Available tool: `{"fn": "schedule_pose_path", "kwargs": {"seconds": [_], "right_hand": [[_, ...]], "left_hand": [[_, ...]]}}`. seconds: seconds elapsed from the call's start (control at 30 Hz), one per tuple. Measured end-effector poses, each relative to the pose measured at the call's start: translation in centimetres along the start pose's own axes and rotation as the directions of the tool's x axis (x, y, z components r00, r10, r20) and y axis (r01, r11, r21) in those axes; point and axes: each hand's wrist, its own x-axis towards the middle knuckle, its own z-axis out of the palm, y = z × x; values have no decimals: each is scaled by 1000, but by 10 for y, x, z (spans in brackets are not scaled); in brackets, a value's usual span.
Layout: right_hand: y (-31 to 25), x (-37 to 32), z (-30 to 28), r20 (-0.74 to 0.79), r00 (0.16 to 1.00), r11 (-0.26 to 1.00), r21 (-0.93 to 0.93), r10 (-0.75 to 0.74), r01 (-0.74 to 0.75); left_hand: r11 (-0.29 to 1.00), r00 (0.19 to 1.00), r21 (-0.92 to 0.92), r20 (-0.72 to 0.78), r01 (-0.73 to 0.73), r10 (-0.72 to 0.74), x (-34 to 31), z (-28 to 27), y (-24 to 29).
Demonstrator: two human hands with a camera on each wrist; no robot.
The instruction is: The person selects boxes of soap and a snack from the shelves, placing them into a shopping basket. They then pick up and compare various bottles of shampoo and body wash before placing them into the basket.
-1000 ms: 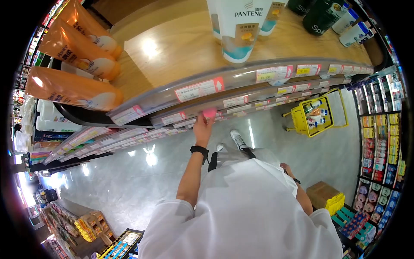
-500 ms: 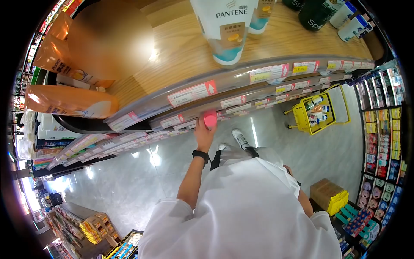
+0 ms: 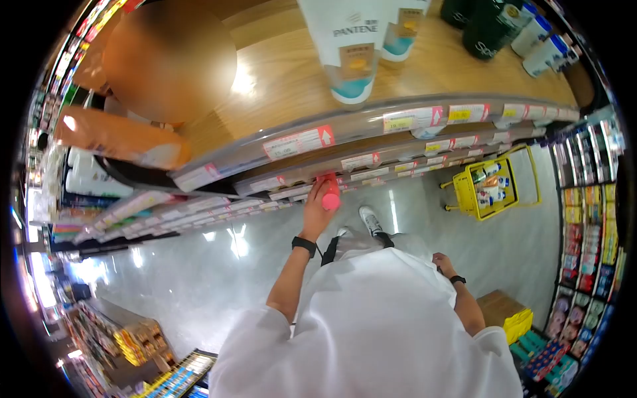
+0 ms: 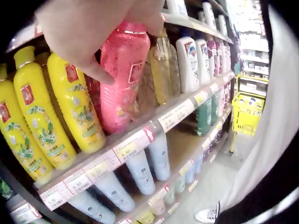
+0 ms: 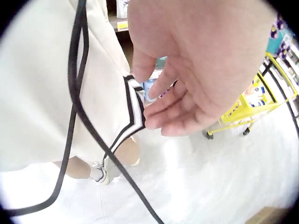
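In the left wrist view, my left hand grips a pink bottle near its top, thumb along its side. The bottle leans at the front edge of a shelf, close over the price tags. Yellow bottles stand beside it on the left, and an amber bottle is on its other side. From the head view, the bottle's round pink top shows beside the fingers. My right hand hangs by the shorts, its fingers loosely bent and holding nothing.
A yellow wheeled basket holding several bottles stands on the floor to the right. White tubes and orange tubes are on the upper shelf. Light-blue bottles line the shelf below. A cardboard box sits behind on the right.
My left hand has drawn the pink bottle away from the shelf toward my body, and more of its pink shows. My right hand still hangs at my side.
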Motion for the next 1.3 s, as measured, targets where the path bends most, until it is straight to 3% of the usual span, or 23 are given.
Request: {"fn": "schedule_pose_path", "kwargs": {"seconds": [0.1,0.2,0.27,0.3,0.37,0.43,0.47,0.53,0.63,0.67,0.73,0.8,0.87,0.97,1.0,1.07,1.1,1.17,1.23,1.3], "right_hand": [[-29,33,-7,-21,995,995,-22,101,-101],[-66,64,-8,11,999,999,-22,46,-46],[-87,82,-8,111,991,995,-53,-81,87],[-93,92,-5,112,990,994,-66,-82,90],[-107,112,7,232,940,947,-145,-250,288],[-133,119,26,278,925,922,-213,-260,324],[-147,123,38,318,909,895,-266,-270,359],[-161,140,61,344,886,856,-302,-312,419],[-199,136,93,350,842,766,-368,-411,527],[-201,153,101,379,816,777,-299,-436,554],[-214,168,117,408,791,787,-230,-455,572],[-256,141,137,298,773,751,-210,-560,625],[-285,126,154,245,804,795,-160,-542,585],[-308,128,174,137,842,849,-20,-521,528],[-328,111,180,147,881,892,15,-449,452],[-349,92,197,97,927,926,147,-363,347],[-345,103,204,93,927,925,151,-363,348],[-330,137,219,-25,800,780,208,-600,591],[-337,131,231,-106,819,795,201,-563,573],[-345,123,234,-175,834,813,189,-523,550]], "left_hand": [[996,999,-87,-33,31,-34,0,-15,7],[996,1000,-92,-25,3,-5,-3,-40,16],[995,1000,-102,-19,-10,8,-7,-55,29],[996,996,-36,-8,-85,85,-11,-64,39],[989,989,26,-1,-149,149,-25,-68,42],[964,997,-256,1,72,-74,-47,-67,30],[964,997,-254,-3,78,-81,-58,-68,22],[825,915,-433,-4,362,-404,-85,-67,-2],[863,882,-307,-125,401,-454,-128,-66,-37],[859,879,-311,-123,406,-460,-141,-69,-43],[876,875,-105,-72,470,-478,-168,-78,-55],[873,875,-68,-7,483,-484,-202,-80,-67],[850,850,-44,83,525,-521,-232,-84,-66],[789,785,23,85,614,-613,-288,-74,-71],[788,784,23,88,615,-615,-308,-68,-72],[697,690,78,99,713,-717,-345,-62,-73],[661,654,50,106,749,-749,-359,-61,-69],[602,599,19,77,798,-797,-399,-51,-65],[581,580,7,32,814,-814,-430,-43,-59],[495,494,-202,-61,845,-868,-449,-47,-32]]}}
